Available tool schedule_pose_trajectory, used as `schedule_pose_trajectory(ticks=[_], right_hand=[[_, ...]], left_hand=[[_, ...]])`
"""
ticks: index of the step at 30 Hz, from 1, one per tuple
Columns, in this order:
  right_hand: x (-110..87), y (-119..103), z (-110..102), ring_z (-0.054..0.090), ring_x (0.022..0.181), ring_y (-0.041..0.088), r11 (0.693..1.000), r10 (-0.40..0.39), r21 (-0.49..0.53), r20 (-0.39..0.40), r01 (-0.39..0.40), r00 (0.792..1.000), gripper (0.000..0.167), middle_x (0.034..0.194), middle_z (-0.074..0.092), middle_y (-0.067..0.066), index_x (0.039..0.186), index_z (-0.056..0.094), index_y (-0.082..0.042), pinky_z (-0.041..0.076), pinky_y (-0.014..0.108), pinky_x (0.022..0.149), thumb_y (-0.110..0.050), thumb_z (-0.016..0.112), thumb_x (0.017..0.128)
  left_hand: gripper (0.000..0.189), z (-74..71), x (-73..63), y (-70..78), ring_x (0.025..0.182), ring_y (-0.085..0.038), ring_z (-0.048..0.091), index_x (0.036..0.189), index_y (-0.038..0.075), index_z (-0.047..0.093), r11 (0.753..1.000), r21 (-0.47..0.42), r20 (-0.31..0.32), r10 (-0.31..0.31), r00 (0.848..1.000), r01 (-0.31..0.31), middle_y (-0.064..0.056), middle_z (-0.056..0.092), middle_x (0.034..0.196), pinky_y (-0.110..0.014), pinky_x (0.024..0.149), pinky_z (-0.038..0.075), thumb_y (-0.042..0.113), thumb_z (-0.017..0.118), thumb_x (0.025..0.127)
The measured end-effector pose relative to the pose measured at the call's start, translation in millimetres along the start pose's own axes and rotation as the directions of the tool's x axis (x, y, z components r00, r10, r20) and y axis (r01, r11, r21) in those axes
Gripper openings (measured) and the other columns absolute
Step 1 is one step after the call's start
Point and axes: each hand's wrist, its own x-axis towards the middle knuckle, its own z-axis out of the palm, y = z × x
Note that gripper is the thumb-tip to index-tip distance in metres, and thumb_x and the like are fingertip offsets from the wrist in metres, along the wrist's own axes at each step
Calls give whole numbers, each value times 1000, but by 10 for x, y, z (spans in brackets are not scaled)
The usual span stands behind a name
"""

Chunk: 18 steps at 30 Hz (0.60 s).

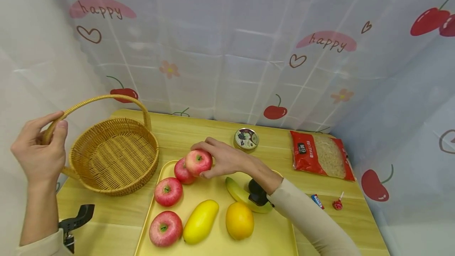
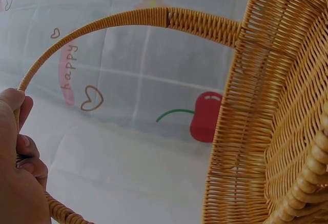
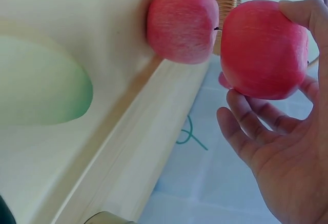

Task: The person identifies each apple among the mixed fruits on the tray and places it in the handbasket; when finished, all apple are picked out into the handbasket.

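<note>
A red apple [image 1: 198, 162] is held near the far left corner of the yellow tray [image 1: 271, 234] by the right hand [image 1: 224, 159], with its fingers bent round it. The basket handle [image 1: 106, 96] is gripped by the left hand's [image 1: 42, 151] curled fingers. The basket [image 1: 121, 161] is seen left of the tray.

Pale sheeting [image 1: 245, 62] beyond the right grip [image 1: 224, 158]: creased, printed with cherries [image 1: 275, 112], hearts [image 1: 89, 34], flowers [image 1: 169, 70] and "happy" lettering [image 1: 328, 42]. Counter [image 1: 199, 129] below that grip: yellowish wood grain. Sheeting shows faint sheen.
</note>
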Motion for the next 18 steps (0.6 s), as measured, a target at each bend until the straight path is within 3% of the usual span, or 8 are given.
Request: schedule_pose_trajectory(ticks=[18], right_hand=[[229, -107, -7, 53, 98, 10, 1000, -11, 20, -59, 12, 998, 74, 119, 49, -7, 144, 47, -33, 51, 26, 84, -50, 76, 79]], left_hand=[[21, 16, 5, 4, 57, 10, 48, 108, -11, 73, 998, -59, -17, -1, 1000, 0, 13, 66, 96, -2, 52, 34, 2, 69, 91]])
